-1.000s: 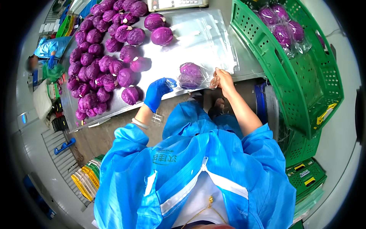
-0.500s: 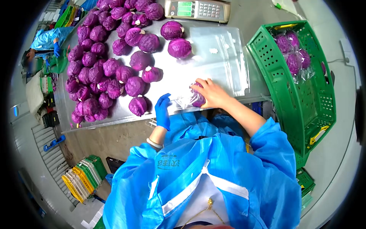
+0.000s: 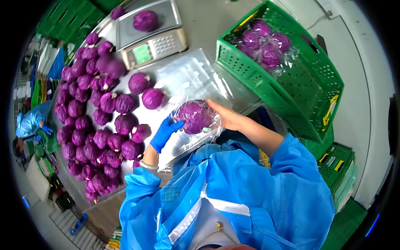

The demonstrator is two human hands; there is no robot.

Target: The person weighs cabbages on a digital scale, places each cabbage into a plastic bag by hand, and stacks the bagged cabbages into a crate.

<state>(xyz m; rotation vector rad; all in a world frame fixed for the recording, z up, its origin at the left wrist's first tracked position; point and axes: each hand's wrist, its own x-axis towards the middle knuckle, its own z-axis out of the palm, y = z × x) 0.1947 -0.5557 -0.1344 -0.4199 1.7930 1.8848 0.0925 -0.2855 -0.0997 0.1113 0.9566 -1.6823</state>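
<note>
A red cabbage (image 3: 196, 118) in clear plastic wrap is held up between my two hands, above the near edge of the metal table. My left hand (image 3: 166, 132), in a blue glove, grips its left side with the thumb in front. Bare, my right hand (image 3: 227, 116) presses against its right side, the fingertips partly hidden behind it. Two unwrapped cabbages, one of them this nearer cabbage (image 3: 153, 98), lie just beyond my left hand. A stack of clear plastic sheets (image 3: 189, 68) lies flat behind the wrapped cabbage.
Many loose cabbages (image 3: 83, 123) cover the table's left side. A scale (image 3: 156, 48) with a cabbage (image 3: 145, 21) on its pan stands at the back. To the right, a green crate (image 3: 287, 89) holds several wrapped cabbages (image 3: 266, 43). Another person (image 3: 31, 123) is at far left.
The wrapped cabbage has been lifted off the table, and my left hand has closed on it beside my right. My view has turned, bringing the scale's pan and more of the crate's contents into sight.
</note>
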